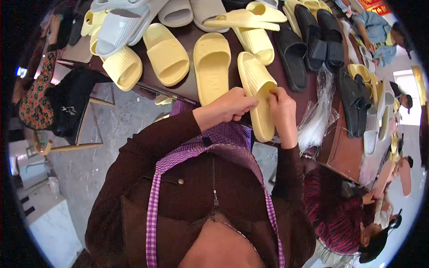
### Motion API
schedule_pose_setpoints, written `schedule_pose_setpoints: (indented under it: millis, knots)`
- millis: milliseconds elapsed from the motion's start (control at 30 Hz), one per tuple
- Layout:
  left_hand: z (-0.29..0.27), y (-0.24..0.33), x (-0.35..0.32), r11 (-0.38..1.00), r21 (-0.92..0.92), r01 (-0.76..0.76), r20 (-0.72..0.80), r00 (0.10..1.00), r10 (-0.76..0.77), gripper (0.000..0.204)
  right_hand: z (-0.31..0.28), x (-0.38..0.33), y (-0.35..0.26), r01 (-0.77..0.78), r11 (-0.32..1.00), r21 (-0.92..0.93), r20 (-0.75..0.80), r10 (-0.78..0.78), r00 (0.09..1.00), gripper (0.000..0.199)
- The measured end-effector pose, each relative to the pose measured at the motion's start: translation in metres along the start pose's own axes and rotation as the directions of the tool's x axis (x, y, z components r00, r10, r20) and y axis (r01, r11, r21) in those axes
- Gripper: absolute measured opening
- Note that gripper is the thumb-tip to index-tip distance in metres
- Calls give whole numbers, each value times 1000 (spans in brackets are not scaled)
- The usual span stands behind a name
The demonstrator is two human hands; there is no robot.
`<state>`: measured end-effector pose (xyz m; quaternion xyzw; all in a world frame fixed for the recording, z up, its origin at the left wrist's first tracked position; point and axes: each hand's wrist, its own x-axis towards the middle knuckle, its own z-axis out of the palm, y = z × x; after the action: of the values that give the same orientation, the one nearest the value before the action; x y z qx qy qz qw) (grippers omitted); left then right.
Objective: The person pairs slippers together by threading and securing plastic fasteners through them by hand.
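Pinched a yellow slide by its right side in the right hand, at the near edge of the table, with the left hand curled against its other side, grip impossible to tell. Had yellow slides along that edge, black slides toward the table's right, grey slides farther back.

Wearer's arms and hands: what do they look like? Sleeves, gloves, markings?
Left hand and right hand: both bare, no gloves, no watch visible. Left sleeve and right sleeve: dark brown, long, plain fabric, ending near the wrists. No cables or markings that I can make out.
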<state>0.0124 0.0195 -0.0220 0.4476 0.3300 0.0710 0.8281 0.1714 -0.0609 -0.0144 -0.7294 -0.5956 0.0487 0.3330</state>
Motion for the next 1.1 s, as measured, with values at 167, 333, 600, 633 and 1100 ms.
schedule_pose_setpoints:
  millis: [167, 333, 600, 633, 1100]
  knots:
    - [11, -17, -2, 997, 4, 72, 50, 996, -73, 21, 4, -19, -10, -50, 993, -108, -78, 42, 996, 18]
    - [16, -27, -4, 982, -145, 125, 40, 992, -120, 18, 11, -29, -19, -46, 998, 41, -27, 47, 999, 19]
    - [16, -36, -7, 954, -276, 116, 52, 993, -106, 17, -11, -41, -17, 196, 974, -113, -133, -210, 969, 19]
    - [16, -37, -7, 953, -279, 118, 54, 993, -107, 17, -13, -42, -17, 195, 974, -115, -129, -209, 969, 19]
    - [18, -36, -6, 963, -256, 82, 37, 996, -75, 20, -46, -68, -6, -368, 923, -115, 32, 374, 927, 16]
